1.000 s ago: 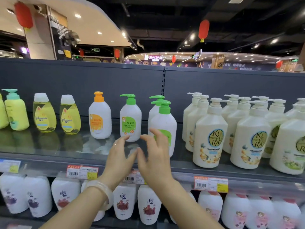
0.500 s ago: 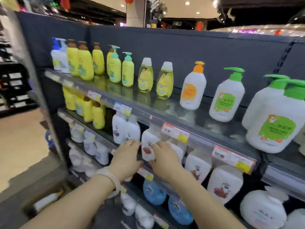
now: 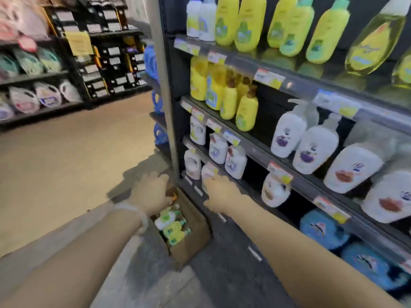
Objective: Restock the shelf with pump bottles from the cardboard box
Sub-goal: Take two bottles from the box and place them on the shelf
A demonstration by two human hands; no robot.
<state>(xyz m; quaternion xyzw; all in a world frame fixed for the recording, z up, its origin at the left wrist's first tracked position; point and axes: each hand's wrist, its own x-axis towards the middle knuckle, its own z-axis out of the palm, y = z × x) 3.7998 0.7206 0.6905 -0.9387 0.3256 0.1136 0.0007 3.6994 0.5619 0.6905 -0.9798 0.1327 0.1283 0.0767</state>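
Pump bottles (image 3: pixel 172 226) in cardboard box (image 3: pixel 191 243) on shop floor (image 3: pixel 66 156) by shelf (image 3: pixel 255 150).

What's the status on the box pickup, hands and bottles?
Left hand and right hand both empty, reaching down. Cardboard box on floor beside shelf, pump bottles lying inside, none picked yet. Nothing blocking the box.
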